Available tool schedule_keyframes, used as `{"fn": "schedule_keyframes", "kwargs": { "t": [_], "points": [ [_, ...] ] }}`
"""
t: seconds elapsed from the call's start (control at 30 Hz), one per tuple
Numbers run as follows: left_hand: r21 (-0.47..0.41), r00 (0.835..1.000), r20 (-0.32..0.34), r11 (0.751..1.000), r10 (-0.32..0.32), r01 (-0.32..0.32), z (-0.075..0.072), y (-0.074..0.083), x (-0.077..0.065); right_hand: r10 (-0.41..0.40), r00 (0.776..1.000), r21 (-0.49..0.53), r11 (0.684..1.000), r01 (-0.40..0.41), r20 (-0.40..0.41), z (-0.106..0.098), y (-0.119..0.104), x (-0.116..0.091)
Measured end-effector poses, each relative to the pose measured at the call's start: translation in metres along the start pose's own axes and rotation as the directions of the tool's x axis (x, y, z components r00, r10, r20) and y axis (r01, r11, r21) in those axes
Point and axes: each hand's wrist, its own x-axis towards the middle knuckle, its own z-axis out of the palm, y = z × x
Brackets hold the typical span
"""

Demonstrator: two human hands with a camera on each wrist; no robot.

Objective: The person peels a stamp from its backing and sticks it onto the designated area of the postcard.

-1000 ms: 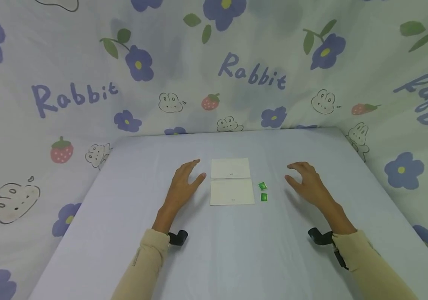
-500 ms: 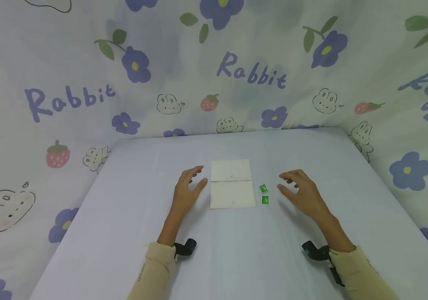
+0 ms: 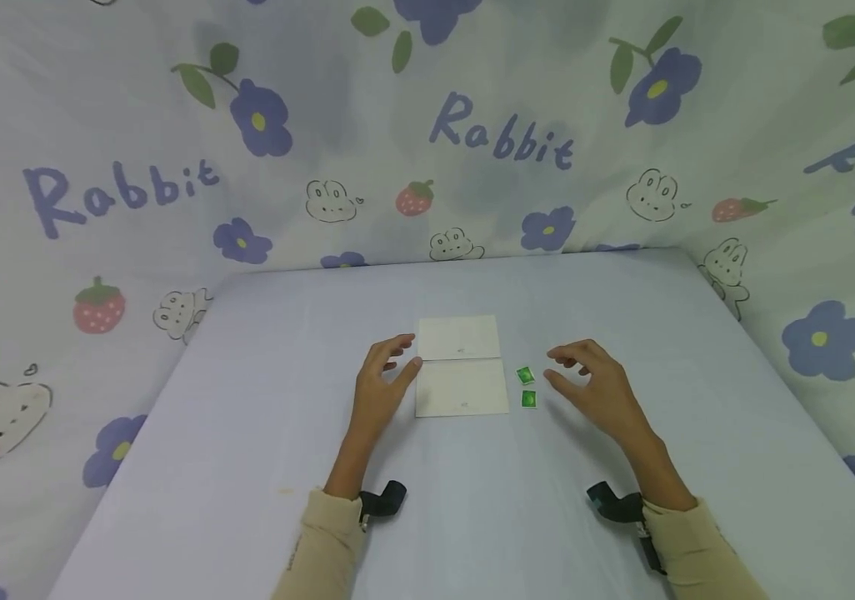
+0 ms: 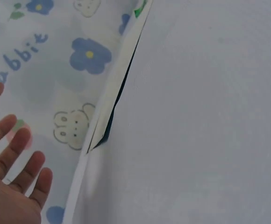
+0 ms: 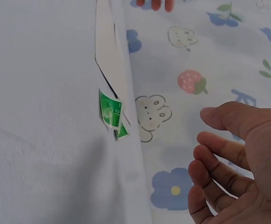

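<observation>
Two cream envelopes, a far one (image 3: 459, 337) and a near one (image 3: 462, 387), lie flat edge to edge in the middle of the table. Just right of them are two small green postage stamps, one slightly turned (image 3: 525, 375) and one square to the table (image 3: 528, 399). My left hand (image 3: 378, 392) hovers at the envelopes' left edge, fingers spread and relaxed, holding nothing. Over the table right of the stamps is my right hand (image 3: 596, 387), its fingers loosely bent and nothing between them. The right wrist view shows a stamp (image 5: 110, 109) with its corners curling up.
A white cloth covers the table (image 3: 285, 350). Behind it and along both sides hangs a curtain (image 3: 375, 125) printed with flowers, rabbits and strawberries. Each sleeve cuff carries a black wrist camera, one left (image 3: 385, 500) and one right (image 3: 613, 503).
Both hands have moved inward, the left one to the right and the right one to the left, closer to the envelopes and stamps. The paper pieces stay where they were.
</observation>
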Motion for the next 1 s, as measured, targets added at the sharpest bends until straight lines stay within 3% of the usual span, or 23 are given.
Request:
{"fn": "schedule_keyframes", "kwargs": {
  "t": [0.37,0.43,0.63,1.0],
  "points": [
    [-0.075,1.0,-0.012,0.997,0.023,-0.024,0.004,0.0,-0.004,-0.015,0.999,0.012,1.0,0.015,0.033,0.016,0.001,-0.001],
    [-0.064,0.999,-0.015,0.997,0.03,-0.031,0.006,-0.006,-0.003,-0.021,0.999,0.018,1.0,0.02,0.039,0.019,0.003,-0.002],
    [-0.03,0.998,-0.013,0.998,0.062,-0.063,0.007,-0.005,-0.003,-0.016,0.998,0.022,1.0,0.015,0.059,0.022,0.005,-0.004],
    [-0.011,0.998,-0.005,0.998,0.067,-0.067,0.009,-0.008,-0.003,0.013,0.995,0.006,1.0,-0.014,0.098,0.027,0.01,-0.005]
  ]
}}
